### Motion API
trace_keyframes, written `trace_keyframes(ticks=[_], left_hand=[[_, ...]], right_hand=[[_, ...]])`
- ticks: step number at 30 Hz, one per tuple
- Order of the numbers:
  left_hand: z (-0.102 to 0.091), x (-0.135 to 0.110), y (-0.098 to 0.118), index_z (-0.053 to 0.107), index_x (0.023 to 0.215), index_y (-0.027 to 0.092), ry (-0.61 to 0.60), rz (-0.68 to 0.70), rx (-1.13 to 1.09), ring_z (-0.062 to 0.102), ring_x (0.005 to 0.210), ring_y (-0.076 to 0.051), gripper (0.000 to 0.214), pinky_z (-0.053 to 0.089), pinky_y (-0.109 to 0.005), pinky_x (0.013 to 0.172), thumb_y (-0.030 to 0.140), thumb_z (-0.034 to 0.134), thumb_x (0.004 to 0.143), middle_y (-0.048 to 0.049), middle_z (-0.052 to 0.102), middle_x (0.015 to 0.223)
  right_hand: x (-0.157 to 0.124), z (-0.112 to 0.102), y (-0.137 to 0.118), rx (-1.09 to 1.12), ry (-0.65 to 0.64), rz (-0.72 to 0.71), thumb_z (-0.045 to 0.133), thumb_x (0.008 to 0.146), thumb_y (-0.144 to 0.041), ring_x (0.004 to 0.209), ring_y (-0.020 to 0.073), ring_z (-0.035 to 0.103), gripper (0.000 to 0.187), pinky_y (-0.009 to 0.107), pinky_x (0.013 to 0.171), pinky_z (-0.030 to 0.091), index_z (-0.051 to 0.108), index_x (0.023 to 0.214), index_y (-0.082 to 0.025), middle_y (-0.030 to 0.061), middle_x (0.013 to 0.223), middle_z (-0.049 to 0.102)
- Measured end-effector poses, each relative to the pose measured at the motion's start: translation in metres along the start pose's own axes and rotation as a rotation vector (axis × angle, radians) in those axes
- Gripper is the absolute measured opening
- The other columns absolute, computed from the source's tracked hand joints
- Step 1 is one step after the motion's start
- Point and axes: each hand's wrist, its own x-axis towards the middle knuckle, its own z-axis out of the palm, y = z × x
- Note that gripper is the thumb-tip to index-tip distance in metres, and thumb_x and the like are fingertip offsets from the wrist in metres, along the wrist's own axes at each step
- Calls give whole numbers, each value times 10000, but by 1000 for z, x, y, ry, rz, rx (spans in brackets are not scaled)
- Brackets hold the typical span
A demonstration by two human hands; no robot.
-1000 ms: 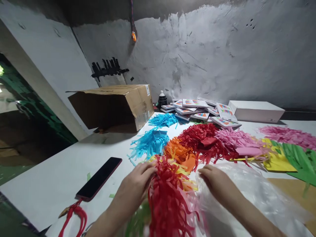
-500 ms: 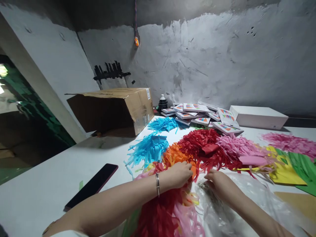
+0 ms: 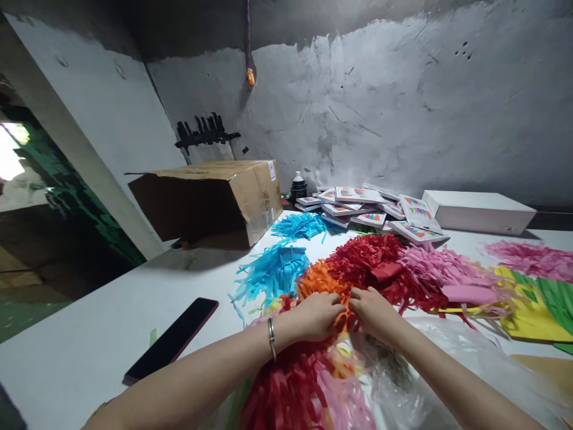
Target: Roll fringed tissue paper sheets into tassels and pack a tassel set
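My left hand, with a metal bracelet at the wrist, has its fingers curled into the orange paper tassel. Close beside it, my right hand pinches the same orange strips; its fingertips are partly hidden. Below both hands a red tassel hangs toward me, with pale pink strips beside it. Behind them lie dark red fringe, pink fringe and blue tassels. A clear plastic bag lies under my right forearm.
A black phone lies at the left. Further back stand an open cardboard box, a dark bottle, a pile of printed packets and a white box. Yellow sheets and green sheets are at the right.
My right hand has moved left and up, from above the plastic bag to the orange tassel beside my left hand. My left hand has shifted slightly left and stays on the orange strips.
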Motion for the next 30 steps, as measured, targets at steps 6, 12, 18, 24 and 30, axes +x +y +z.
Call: trace_keyframes(ticks=[6,12,18,24,30], left_hand=[[6,12,-1,727,840,145,46,-33,-128,660,723,-212,136,493,-292,666,264,678,887,-100,708,874],[-21,9,-1,739,974,158,263,-127,-340,665,895,-231,149,508,-315,816,225,680,855,-86,735,961],[-63,10,2,770,940,190,572,-200,-551,612,1026,-261,181,425,-426,1001,214,597,889,-100,724,1028],[-106,13,19,708,1083,119,777,-308,-891,644,740,-198,468,521,-307,675,439,372,1024,-87,698,854],[-103,-18,100,737,1077,177,796,-236,-1218,635,1111,-236,373,483,-344,1007,489,561,972,-92,716,1147]], right_hand=[[-12,2,-5,-8,84,-11,640,965,-369,1102,222,627,274,461,956,521,643,1157,-173,67,1205,646],[-7,-10,6,36,335,99,642,963,-336,1044,202,638,201,435,932,517,665,1069,-166,50,1130,668],[-10,-53,11,98,721,112,504,1009,-202,1208,285,569,324,487,1023,370,630,1307,-192,162,1286,641],[-28,-91,-25,192,948,-25,471,1026,-241,917,193,625,241,344,868,472,707,1027,-190,84,964,691],[-52,-109,-61,340,959,-35,516,987,-215,963,223,615,172,367,865,493,676,1016,-161,120,1048,672]])
